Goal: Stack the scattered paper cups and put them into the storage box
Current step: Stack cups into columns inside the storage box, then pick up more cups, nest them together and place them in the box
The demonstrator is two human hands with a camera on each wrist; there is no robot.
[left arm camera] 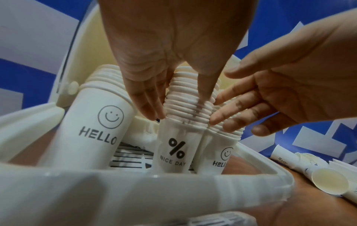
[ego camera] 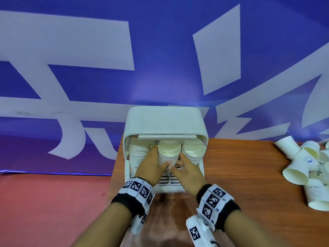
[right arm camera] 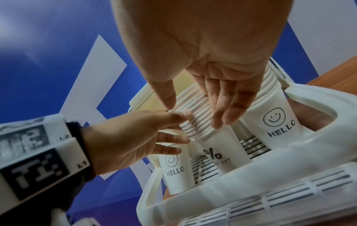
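Note:
A white storage box (ego camera: 165, 120) stands on the left end of the table with its lid raised. Three cup stacks lean inside it. My left hand (ego camera: 154, 161) holds the middle stack (ego camera: 169, 152), with the fingers along its left side and the thumb across its front. In the left wrist view that hand (left arm camera: 170, 64) grips the ribbed rims of the middle stack (left arm camera: 185, 110) above a "NICE DAY" cup. My right hand (ego camera: 188, 168) lays straight, spread fingers (left arm camera: 231, 116) against the stack's right side. The left stack (left arm camera: 92, 122) and right stack (left arm camera: 224, 156) carry "HELLO" cups.
Scattered loose paper cups (ego camera: 302, 166) lie in a heap on the wooden table (ego camera: 249, 166) at the far right. A blue and white banner (ego camera: 160, 59) hangs close behind the box. The table's left edge runs beside the box, with red floor (ego camera: 53, 202) beyond.

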